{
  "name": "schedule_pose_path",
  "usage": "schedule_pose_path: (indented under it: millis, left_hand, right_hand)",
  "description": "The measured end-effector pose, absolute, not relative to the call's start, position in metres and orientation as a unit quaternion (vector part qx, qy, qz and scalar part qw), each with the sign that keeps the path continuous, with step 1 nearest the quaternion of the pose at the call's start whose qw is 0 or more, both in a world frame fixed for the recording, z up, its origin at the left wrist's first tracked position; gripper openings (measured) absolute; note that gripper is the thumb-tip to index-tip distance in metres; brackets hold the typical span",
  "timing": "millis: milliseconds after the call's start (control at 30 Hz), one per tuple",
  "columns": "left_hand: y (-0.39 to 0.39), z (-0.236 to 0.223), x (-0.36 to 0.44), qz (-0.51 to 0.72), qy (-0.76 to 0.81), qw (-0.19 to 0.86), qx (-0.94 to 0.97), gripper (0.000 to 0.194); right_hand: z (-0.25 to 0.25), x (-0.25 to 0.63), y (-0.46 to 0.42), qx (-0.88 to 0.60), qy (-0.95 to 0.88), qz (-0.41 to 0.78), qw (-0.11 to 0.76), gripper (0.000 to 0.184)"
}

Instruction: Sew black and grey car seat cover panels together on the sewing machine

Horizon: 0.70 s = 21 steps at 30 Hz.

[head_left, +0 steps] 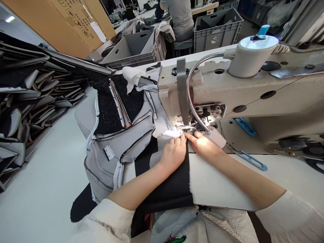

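Under the lit head of a sewing machine (233,91) lies a grey fabric cover (131,135) with black panels and white edging strips. My left hand (174,152) is closed on the cover's grey edge just in front of the presser foot (186,128), its fingers curled. My right hand (204,143) is at the same edge from the other side, its index finger stretched toward the needle area and its other fingers bent; its fingertips touch the fabric. A black fabric panel (167,182) hangs over the table's front edge below my left hand. The fabric between my fingertips is partly hidden.
Blue thread snips (251,160) lie right of my right hand, with another blue pair (245,126) on the machine bed. Stacked fabric pieces (48,87) stand at the left. Behind are grey crates (134,50), a cardboard box (68,27) and a seated person (179,18).
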<state>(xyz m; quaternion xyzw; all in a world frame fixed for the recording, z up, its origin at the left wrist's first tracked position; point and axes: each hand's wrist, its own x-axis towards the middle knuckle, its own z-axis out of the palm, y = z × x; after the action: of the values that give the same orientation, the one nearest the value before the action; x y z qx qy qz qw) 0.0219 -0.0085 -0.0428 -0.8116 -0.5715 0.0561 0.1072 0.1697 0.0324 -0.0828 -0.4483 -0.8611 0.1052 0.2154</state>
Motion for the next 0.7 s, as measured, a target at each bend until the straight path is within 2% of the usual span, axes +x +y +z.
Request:
schedule_pose_path:
  millis: [133,300,433,533,600,700]
  left_hand:
    - [-0.004,-0.038,0.037,0.107,-0.621,0.066,-0.774,0.044]
    - [-0.002,-0.019,0.04,0.162,-0.599,0.025,-0.784,0.048]
    - [-0.003,0.009,0.044,0.24,-0.579,-0.019,-0.779,0.041]
    - [0.003,0.029,0.045,0.283,-0.568,-0.058,-0.771,0.034]
    - [0.007,0.036,0.041,0.273,-0.57,-0.087,-0.77,0.038]
    - [0.01,0.036,0.033,0.262,-0.576,-0.191,-0.751,0.05]
  right_hand:
    - [-0.081,0.163,0.03,-0.456,-0.857,0.11,0.212,0.031]
    - [-0.072,0.179,0.009,-0.448,-0.861,0.106,0.216,0.03]
    - [-0.058,0.195,-0.013,-0.315,-0.914,0.137,0.218,0.02]
    - [-0.051,0.193,-0.023,-0.206,-0.942,0.165,0.208,0.032]
    - [-0.05,0.187,-0.028,-0.167,-0.955,0.158,0.189,0.039]
    - [-0.052,0.179,-0.036,-0.148,-0.968,0.118,0.163,0.032]
